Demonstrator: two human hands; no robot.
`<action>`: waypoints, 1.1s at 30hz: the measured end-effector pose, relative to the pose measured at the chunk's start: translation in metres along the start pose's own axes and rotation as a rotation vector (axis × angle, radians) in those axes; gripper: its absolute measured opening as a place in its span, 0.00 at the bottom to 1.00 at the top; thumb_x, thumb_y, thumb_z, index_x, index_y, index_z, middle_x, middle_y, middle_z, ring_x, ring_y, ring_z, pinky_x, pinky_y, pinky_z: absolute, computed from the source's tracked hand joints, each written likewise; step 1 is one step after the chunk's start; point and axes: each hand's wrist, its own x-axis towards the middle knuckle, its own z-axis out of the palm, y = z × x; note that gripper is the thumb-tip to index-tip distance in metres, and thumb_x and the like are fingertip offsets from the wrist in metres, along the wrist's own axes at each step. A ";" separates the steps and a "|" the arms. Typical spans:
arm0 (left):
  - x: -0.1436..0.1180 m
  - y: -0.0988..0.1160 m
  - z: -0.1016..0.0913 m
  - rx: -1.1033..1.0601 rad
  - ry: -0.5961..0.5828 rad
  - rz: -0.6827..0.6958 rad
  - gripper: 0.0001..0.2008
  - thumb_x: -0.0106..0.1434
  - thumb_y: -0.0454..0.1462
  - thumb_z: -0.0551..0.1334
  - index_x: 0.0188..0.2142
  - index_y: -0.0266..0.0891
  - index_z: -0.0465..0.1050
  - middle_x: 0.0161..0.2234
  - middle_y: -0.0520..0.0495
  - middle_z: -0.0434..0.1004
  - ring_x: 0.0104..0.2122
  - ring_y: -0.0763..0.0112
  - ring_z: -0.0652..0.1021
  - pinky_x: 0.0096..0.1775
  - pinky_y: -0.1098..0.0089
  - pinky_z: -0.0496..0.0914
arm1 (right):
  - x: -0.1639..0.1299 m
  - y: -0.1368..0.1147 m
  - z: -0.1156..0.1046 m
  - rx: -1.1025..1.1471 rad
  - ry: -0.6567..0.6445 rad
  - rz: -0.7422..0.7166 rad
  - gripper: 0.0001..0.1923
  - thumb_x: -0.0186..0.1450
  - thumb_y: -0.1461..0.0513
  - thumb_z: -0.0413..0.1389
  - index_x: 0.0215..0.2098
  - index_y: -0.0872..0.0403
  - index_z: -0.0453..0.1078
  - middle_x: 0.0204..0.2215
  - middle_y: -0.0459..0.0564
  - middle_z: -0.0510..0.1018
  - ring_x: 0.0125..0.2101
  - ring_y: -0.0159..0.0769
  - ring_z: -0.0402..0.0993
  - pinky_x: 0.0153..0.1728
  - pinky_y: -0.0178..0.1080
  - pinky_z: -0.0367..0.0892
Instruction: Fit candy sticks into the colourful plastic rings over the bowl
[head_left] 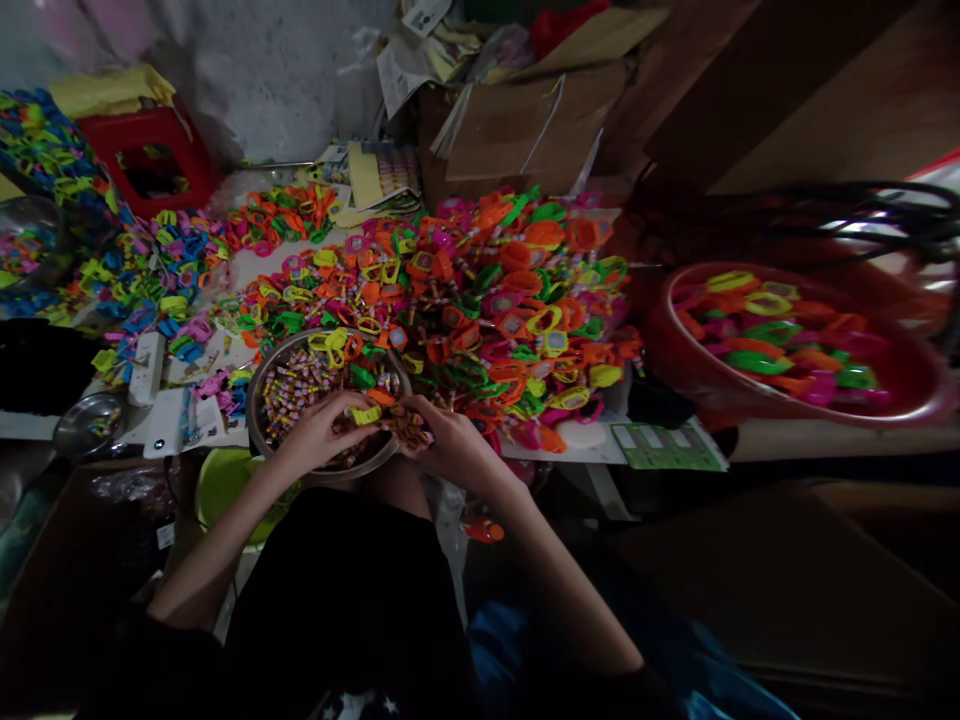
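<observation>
My left hand [330, 432] is closed on a yellow toy watch [366, 414], held above the front of a metal bowl [256, 425]. Close beside it, my right hand [454, 445] pinches a bunch of small wrapped candy rolls [411, 430], brownish in this dim light. An orange piece [381, 397] shows just behind the fingertips; whether a hand touches it I cannot tell. Inside the bowl lie many more candy rolls [300, 385], with a few yellow, orange and green toy watches on top at the back.
A large heap of bright toy watches [517, 310] covers the table behind the bowl. To the right stands a red basin [675, 350] of similar pieces. At the back are a cardboard box [525, 125] and a red stool [184, 140]. A small metal bowl [67, 430] stands left.
</observation>
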 end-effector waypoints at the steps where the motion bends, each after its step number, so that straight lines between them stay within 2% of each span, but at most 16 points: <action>1: -0.001 0.002 0.000 0.018 0.006 0.019 0.13 0.62 0.41 0.62 0.45 0.39 0.67 0.43 0.45 0.75 0.45 0.68 0.76 0.46 0.67 0.70 | -0.002 -0.002 -0.003 -0.017 -0.004 -0.011 0.21 0.57 0.63 0.56 0.50 0.50 0.65 0.37 0.50 0.77 0.33 0.40 0.75 0.31 0.33 0.62; 8: -0.003 0.011 0.001 0.098 0.059 0.189 0.13 0.62 0.38 0.63 0.46 0.39 0.69 0.44 0.45 0.76 0.47 0.68 0.74 0.50 0.65 0.68 | -0.007 -0.011 -0.008 -0.039 0.001 0.033 0.20 0.57 0.62 0.55 0.48 0.51 0.64 0.29 0.48 0.76 0.28 0.40 0.74 0.27 0.32 0.58; 13: -0.006 0.015 -0.001 0.162 0.000 0.253 0.11 0.63 0.36 0.62 0.46 0.39 0.69 0.44 0.45 0.75 0.48 0.68 0.72 0.50 0.64 0.67 | -0.006 -0.019 -0.013 -0.042 0.020 0.092 0.18 0.57 0.61 0.54 0.47 0.51 0.65 0.29 0.48 0.76 0.27 0.37 0.73 0.28 0.32 0.59; 15: -0.007 0.015 0.000 0.178 -0.002 0.260 0.11 0.63 0.35 0.61 0.46 0.39 0.69 0.45 0.45 0.75 0.48 0.68 0.72 0.50 0.64 0.66 | -0.006 -0.024 -0.016 -0.094 -0.006 0.111 0.18 0.58 0.62 0.54 0.47 0.51 0.65 0.29 0.48 0.76 0.29 0.38 0.74 0.28 0.31 0.57; 19: -0.006 0.015 0.000 0.170 0.070 0.264 0.13 0.61 0.35 0.63 0.46 0.39 0.68 0.45 0.45 0.75 0.47 0.68 0.73 0.50 0.63 0.66 | -0.003 -0.031 -0.017 -0.176 -0.092 0.147 0.18 0.58 0.64 0.53 0.47 0.51 0.64 0.28 0.47 0.76 0.29 0.39 0.74 0.26 0.31 0.54; 22: -0.005 0.017 0.000 0.177 0.033 0.247 0.12 0.62 0.36 0.62 0.45 0.39 0.69 0.45 0.44 0.75 0.47 0.67 0.72 0.50 0.63 0.66 | 0.000 -0.031 -0.016 -0.152 -0.129 0.146 0.18 0.57 0.64 0.54 0.47 0.51 0.64 0.30 0.48 0.76 0.30 0.39 0.74 0.27 0.31 0.56; 26: -0.005 0.018 -0.001 0.189 0.011 0.257 0.11 0.63 0.37 0.61 0.46 0.39 0.69 0.45 0.44 0.74 0.47 0.66 0.72 0.49 0.63 0.67 | 0.001 -0.028 -0.015 -0.113 -0.129 0.132 0.21 0.57 0.64 0.55 0.49 0.51 0.63 0.34 0.50 0.77 0.33 0.39 0.74 0.30 0.32 0.59; 33: -0.004 0.017 -0.002 0.196 -0.015 0.244 0.11 0.64 0.37 0.60 0.46 0.39 0.68 0.45 0.44 0.74 0.48 0.66 0.71 0.50 0.62 0.66 | 0.000 -0.026 -0.015 -0.109 -0.110 0.127 0.20 0.57 0.64 0.54 0.49 0.51 0.64 0.33 0.48 0.77 0.33 0.38 0.74 0.29 0.31 0.57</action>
